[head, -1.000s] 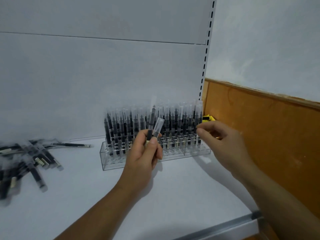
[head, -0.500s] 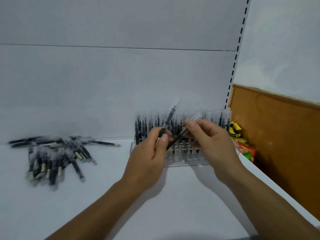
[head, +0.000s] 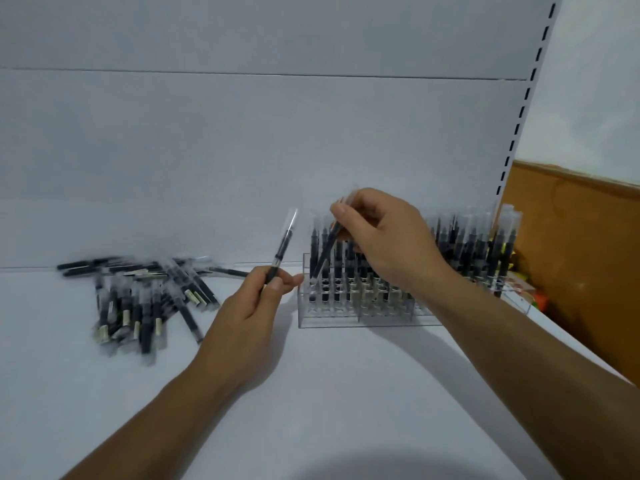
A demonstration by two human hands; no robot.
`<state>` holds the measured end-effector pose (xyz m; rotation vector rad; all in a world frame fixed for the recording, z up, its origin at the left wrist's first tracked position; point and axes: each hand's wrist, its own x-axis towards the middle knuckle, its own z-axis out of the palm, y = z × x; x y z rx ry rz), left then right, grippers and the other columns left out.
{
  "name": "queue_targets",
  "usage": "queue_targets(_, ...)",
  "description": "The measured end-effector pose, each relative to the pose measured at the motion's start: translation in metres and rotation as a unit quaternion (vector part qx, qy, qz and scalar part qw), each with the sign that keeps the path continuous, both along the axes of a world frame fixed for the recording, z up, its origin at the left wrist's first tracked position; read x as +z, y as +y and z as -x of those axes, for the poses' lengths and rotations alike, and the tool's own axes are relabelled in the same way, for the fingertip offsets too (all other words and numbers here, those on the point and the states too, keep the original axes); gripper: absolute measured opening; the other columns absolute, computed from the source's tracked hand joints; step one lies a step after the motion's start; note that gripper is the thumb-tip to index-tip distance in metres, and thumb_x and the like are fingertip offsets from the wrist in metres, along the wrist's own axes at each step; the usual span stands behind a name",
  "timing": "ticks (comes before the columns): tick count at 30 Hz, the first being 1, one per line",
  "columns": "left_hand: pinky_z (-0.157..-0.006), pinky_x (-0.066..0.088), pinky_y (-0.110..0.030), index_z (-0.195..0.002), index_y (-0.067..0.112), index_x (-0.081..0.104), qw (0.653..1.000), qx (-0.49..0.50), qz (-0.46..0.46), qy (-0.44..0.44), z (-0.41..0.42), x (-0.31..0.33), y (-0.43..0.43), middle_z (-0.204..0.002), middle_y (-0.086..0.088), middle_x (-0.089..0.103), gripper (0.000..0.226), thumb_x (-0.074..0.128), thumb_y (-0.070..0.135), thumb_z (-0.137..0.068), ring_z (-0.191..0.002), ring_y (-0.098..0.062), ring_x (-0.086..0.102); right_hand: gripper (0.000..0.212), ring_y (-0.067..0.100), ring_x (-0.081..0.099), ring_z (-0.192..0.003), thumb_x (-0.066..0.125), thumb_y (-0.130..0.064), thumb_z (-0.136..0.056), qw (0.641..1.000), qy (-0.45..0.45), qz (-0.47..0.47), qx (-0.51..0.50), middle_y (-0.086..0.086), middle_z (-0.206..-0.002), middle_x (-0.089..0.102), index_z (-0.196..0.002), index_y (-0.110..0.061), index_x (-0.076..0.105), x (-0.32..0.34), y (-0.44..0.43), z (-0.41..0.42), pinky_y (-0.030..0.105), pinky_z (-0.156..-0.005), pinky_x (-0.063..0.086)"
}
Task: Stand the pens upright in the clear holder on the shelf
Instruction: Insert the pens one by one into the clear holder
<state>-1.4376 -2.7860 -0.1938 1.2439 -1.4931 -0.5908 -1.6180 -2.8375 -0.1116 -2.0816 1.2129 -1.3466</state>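
Pen [head: 325,254] in right hand [head: 384,244] now (seemingly) inside holder [head: 346,319].

Glossy clear plastic holder [head: 363,318], matt white shelf [head: 346,393], brown wood panel [head: 581,258]

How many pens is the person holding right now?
2. One pen is pinched in the left hand, beside the clear holder; the other pen is in the right hand, slanting down at the holder's left end. The right hand could hide more.
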Motion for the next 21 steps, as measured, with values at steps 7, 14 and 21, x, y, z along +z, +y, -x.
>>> queue_targets(7,-0.09,0.041,-0.025,-0.101,0.033,0.055,0.999,0.013,0.013,-0.041,-0.003,-0.003,-0.002,-0.107,0.03,0.067,0.02,0.035,0.035,-0.104,-0.108,0.007,0.058,0.026,0.013,0.062,-0.073,0.056,-0.043,-0.095,0.979,0.203,-0.005,-0.013,-0.006,-0.077,0.067,-0.089,-0.02,0.067,-0.005,-0.003,-0.021,0.035,-0.073,0.053)
queue_targets(14,-0.078,0.046,-0.025,-0.102,0.038,0.052,0.995,0.042,0.076,-0.051,-0.004,0.0,0.004,-0.096,0.024,0.067,0.024,0.031,0.046,-0.094,-0.094,0.003,0.061,0.027,0.008,0.06,-0.075,0.057,-0.049,-0.093,0.964,0.256,-0.04,-0.057,-0.011,-0.081,0.067,-0.095,-0.026,0.07,-0.009,0.013,-0.021,0.031,-0.074,0.052)
queue_targets(21,-0.057,0.04,-0.02,-0.104,0.041,0.047,0.981,-0.015,0.109,-0.16,0.0,0.0,0.015,-0.073,0.016,0.063,0.02,0.03,0.045,-0.095,-0.067,-0.005,0.059,0.02,0.005,0.064,-0.073,0.065,-0.044,-0.089,0.991,0.009,-0.133,0.031,-0.007,-0.084,0.07,-0.095,-0.026,0.071,-0.011,0.056,-0.014,0.02,-0.066,0.051)
